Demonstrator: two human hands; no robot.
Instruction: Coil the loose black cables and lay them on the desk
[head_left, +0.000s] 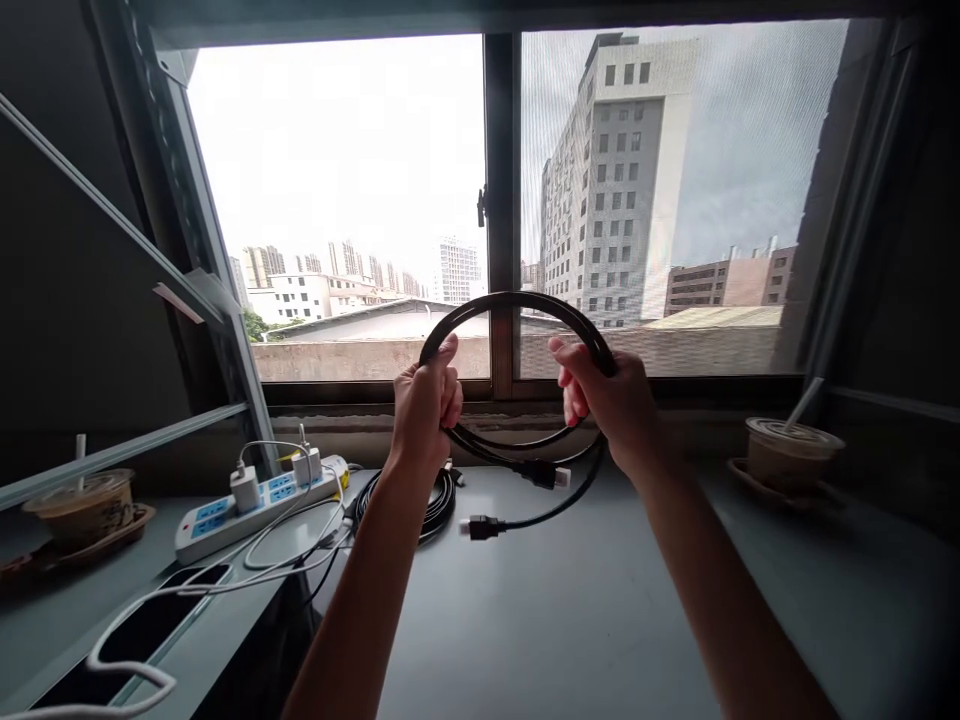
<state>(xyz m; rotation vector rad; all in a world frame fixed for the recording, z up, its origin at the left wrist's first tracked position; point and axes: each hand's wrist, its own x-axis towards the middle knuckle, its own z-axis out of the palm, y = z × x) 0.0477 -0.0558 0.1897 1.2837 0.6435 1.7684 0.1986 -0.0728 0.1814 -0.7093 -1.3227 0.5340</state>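
A black HDMI-type cable (517,300), wound into a loop, is held up in front of the window between my two hands. My left hand (429,405) is closed around the loop's left side, thumb pointing up. On the right side, my right hand (607,395) grips the coil with its fingers curled. Both cable ends dangle beneath the loop: one plug (547,474) points right and the other plug (480,527) points left, above the grey table (525,620). Behind my left forearm lies another coiled black cable (442,510) on the table.
At left are a white power strip (262,505) with two chargers, a white charging cable (135,610) and a dark phone (135,640). Drink cups with straws stand at far left (82,510) and right (793,455). Metal shelf posts (217,240) frame the window.
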